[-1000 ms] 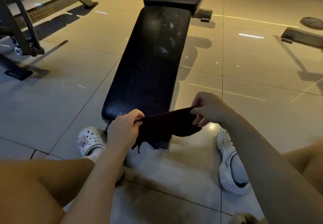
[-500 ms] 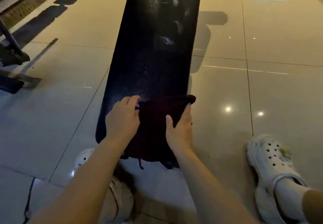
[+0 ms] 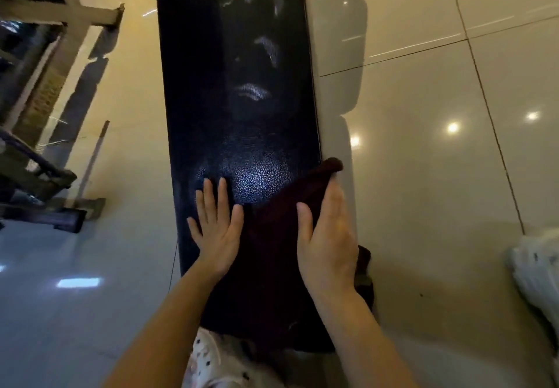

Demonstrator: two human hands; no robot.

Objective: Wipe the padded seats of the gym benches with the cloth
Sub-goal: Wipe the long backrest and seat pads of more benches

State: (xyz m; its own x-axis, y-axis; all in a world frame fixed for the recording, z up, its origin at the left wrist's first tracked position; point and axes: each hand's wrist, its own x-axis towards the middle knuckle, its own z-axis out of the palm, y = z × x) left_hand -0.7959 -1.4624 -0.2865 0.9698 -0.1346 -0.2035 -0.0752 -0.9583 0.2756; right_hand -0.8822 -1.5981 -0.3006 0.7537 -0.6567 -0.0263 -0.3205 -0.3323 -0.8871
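A long black padded bench seat point(image 3: 236, 91) runs away from me down the middle of the view. A dark maroon cloth point(image 3: 284, 206) lies spread across its near end, one corner reaching over the seat's right edge. My left hand point(image 3: 216, 224) lies flat with straight fingers on the pad at the cloth's left border. My right hand point(image 3: 328, 236) presses flat on the cloth's right part, fingers straight and pointing away along the seat's right edge.
Glossy tiled floor point(image 3: 438, 175) surrounds the bench. A metal gym frame point(image 3: 45, 151) with a floor foot stands at the left. My white clogs show below the bench end point(image 3: 208, 363) and at the right border point(image 3: 538, 275).
A second ago both hands held the cloth stretched in the air before the bench end. They laid it on the seat and now press it flat, slid further up the pad.
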